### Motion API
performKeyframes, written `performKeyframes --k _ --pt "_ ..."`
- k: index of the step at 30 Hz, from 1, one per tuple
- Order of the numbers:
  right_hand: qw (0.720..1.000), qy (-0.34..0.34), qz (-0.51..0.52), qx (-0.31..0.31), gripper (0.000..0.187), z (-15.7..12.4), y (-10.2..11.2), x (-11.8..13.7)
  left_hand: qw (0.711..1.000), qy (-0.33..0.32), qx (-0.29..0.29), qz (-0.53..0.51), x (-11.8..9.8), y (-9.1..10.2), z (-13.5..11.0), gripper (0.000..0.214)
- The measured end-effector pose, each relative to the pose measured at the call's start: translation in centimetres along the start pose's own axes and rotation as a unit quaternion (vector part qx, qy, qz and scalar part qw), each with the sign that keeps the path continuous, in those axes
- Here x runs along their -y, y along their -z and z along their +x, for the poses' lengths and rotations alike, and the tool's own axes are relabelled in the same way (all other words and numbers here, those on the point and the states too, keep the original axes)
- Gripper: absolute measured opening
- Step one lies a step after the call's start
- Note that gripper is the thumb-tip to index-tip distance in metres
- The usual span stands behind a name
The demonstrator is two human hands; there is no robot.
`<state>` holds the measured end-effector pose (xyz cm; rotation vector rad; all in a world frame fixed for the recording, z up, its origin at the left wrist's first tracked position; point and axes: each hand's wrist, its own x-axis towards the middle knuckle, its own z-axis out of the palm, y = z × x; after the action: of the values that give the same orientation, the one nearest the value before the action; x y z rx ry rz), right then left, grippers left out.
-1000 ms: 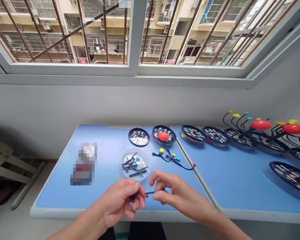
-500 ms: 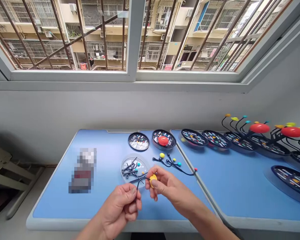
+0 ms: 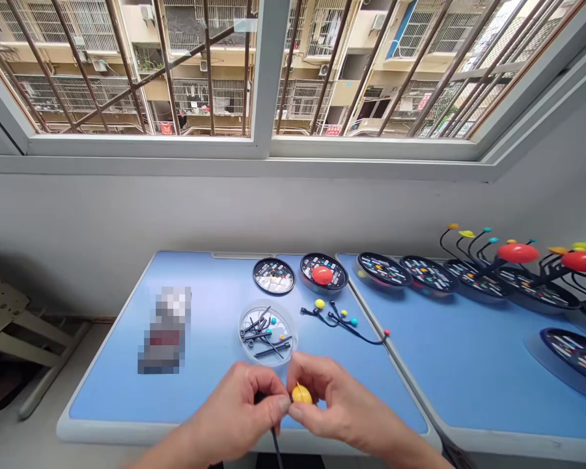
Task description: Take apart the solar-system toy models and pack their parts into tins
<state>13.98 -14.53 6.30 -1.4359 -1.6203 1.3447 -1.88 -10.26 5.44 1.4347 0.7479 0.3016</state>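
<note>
Blue table, unreadable labels, hands pinching yellow ball

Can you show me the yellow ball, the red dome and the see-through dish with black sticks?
yellow ball (image 3: 301, 394): head view, on the middle of its showing part.
red dome (image 3: 322, 275): head view, on its top.
see-through dish (image 3: 293, 333): head view, on its right rim.

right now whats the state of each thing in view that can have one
left hand, pinching a black rod
black rod, hanging down below the fingers
right hand, pinching a yellow ball
yellow ball, held off the table between the hands
clear round dish, holding loose black rods
branched black rod piece, lying on the table, coloured balls fitted
black round base, red ball on it
black disc, no rods fitted
rod model with red ball, standing on its base
</note>
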Motion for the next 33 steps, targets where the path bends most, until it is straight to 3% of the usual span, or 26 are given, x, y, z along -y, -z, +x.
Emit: performKeyframes --k 5,9,13,17,21,27,33 --pt "0.998 -0.035 -0.026 -0.047 0.014 -1.6 -0.3 -0.7 0.998 -0.015 -0.02 0.064 0.5 0.1 -1.8 0.022" --pt "0.987 -0.068 0.008 -0.145 0.016 -2.7 2.5 -1.0 0.989 -0.016 -0.14 0.043 0.1 2.8 -2.3 0.029" --pt "0.992 -0.037 -0.002 -0.121 0.015 -0.6 4.3 -1.5 0.989 -0.011 -0.139 -0.055 0.0 4.0 0.2 0.03" --pt "0.981 0.035 -0.096 -0.165 0.017 3.3 4.4 -2.6 0.985 -0.033 -0.108 -0.128 0.3 3.5 3.8 0.026" --pt "0.961 0.061 -0.2 -0.18 0.02 5.6 4.1 -3.7 0.982 -0.041 -0.117 -0.145 0.3 3.6 5.8 0.026" --pt "0.93 0.099 -0.289 -0.205 0.014 6.6 3.7 -5.1 0.987 -0.069 -0.142 -0.03 0.3 4.0 7.3 0.018" --pt "0.925 0.148 -0.239 -0.255 0.012 4.9 3.5 -5.9 0.964 -0.107 -0.159 0.186 1.1 3.7 8.5 0.021"
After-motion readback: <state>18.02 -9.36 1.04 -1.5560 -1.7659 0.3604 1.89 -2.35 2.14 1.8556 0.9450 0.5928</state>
